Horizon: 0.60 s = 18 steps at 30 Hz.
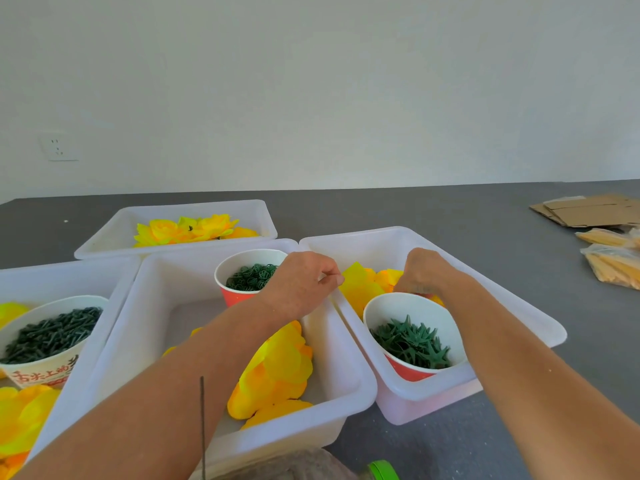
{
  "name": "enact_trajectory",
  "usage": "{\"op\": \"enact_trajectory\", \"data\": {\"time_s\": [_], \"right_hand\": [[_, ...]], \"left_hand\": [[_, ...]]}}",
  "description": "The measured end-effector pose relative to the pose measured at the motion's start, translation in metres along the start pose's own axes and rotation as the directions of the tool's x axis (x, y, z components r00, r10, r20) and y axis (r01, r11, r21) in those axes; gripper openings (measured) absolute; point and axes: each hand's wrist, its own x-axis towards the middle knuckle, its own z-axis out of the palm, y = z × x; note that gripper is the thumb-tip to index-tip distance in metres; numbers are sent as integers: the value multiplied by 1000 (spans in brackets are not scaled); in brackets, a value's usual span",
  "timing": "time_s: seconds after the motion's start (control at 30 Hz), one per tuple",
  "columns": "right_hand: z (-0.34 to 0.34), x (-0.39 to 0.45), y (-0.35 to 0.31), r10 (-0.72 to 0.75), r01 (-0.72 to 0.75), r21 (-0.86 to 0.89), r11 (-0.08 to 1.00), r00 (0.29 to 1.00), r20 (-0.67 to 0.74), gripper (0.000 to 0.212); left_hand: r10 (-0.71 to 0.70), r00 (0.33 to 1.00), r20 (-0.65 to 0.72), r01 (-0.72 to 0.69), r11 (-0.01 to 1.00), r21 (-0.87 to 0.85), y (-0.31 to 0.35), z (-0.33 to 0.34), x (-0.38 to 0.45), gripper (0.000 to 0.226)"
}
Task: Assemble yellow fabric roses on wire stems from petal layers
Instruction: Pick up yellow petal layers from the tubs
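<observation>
The left hand (pixel 304 282) pinches a yellow petal (pixel 358 284) at the right tub's (pixel 519 306) left rim. The right hand (pixel 424 271) curls into the petals there, its grip hidden. A wire (pixel 203 424) stands near the counter's (pixel 450 216) near edge.

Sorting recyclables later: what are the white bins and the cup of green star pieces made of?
White bins: likely plastic, smooth, slightly translucent, with rolled rims. Cup: probably coated paper, thin white wall, red outside. Green star pieces: apparently moulded plastic, matte.
</observation>
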Motion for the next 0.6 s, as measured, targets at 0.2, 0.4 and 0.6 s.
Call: {"op": "enact_trajectory", "data": {"time_s": [0.2, 0.4, 0.6], "right_hand": [[-22, 3, 5, -39, 23, -121, 992, 991, -131, 30], [-36, -3, 3, -25, 1, -86, 996, 958, -287, 25], [-59, -14, -8, -113, 144, 38, 989, 889, -444, 16]], "left_hand": [[2, 1000, 2, -2, 1000, 2, 1, 0, 1, 21], [4, 1000, -2, -4, 1000, 8, 2, -1, -1, 22], [-16, 1000, 16, 16, 1000, -5, 3, -1, -1, 22]]}}
